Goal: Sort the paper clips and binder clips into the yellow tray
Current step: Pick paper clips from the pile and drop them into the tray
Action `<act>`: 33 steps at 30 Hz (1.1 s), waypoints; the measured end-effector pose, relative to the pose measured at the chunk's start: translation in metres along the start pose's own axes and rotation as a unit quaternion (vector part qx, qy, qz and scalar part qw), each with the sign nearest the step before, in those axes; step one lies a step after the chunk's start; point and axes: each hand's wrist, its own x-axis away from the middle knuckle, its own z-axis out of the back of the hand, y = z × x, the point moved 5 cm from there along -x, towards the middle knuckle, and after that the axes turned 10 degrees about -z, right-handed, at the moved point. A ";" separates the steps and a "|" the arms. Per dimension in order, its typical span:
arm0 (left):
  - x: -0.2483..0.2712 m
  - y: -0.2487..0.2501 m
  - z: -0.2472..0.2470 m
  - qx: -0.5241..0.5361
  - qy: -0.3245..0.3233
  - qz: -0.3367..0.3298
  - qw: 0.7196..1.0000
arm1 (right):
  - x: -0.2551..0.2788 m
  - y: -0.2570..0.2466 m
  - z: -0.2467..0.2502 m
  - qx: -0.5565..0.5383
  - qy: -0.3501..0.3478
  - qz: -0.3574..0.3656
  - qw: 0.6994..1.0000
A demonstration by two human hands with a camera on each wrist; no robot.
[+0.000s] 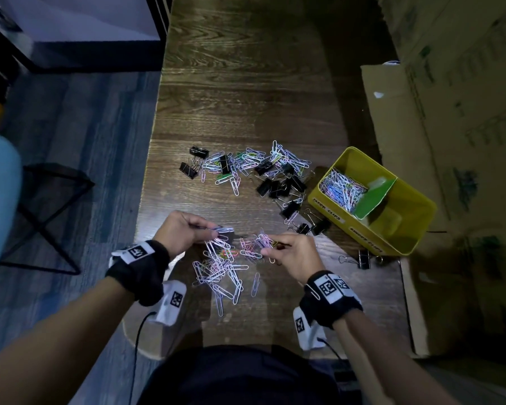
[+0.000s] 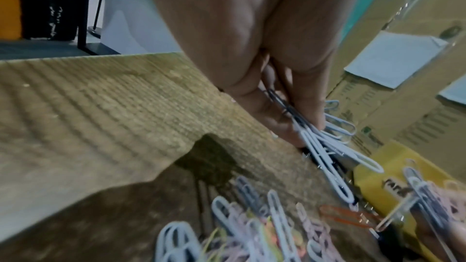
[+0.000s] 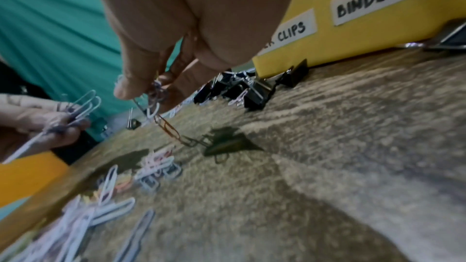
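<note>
Head camera: paper clips [image 1: 219, 267] lie heaped on the wooden table [image 1: 246, 83] under both hands, with a second heap mixed with black binder clips [image 1: 275, 182] farther out. The left hand [image 1: 184, 232] pinches a small bunch of white clips between thumb and fingers; the right hand [image 1: 292, 252] pinches a pastel tangle, from which, in the right wrist view, an orange clip [image 3: 167, 127] trails down to the tabletop. The yellow tray [image 1: 418, 229] stands to the right, its near compartment, labelled for paper clips, already holding a pile, while the other, labelled for binder clips, looks empty behind a green divider [image 1: 374, 197]. Both grips are narrow and loaded. The likely snag: linked clips could drag stragglers along, spilling them short of the tray or into the wrong compartment
</note>
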 end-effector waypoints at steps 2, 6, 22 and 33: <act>-0.002 0.017 -0.003 0.037 -0.003 -0.001 0.999 | 0.006 -0.004 0.011 -0.052 0.009 0.005 0.999; -0.016 0.066 -0.027 0.093 -0.051 -0.007 0.994 | 0.020 -0.015 0.041 -0.170 0.022 0.028 0.985; -0.097 0.179 -0.227 -0.267 -0.103 -0.234 0.929 | 0.008 -0.023 0.191 -0.280 0.208 0.091 0.933; -0.089 0.144 -0.163 -0.106 -0.064 -0.182 0.975 | -0.052 -0.024 0.202 0.089 0.180 0.011 0.980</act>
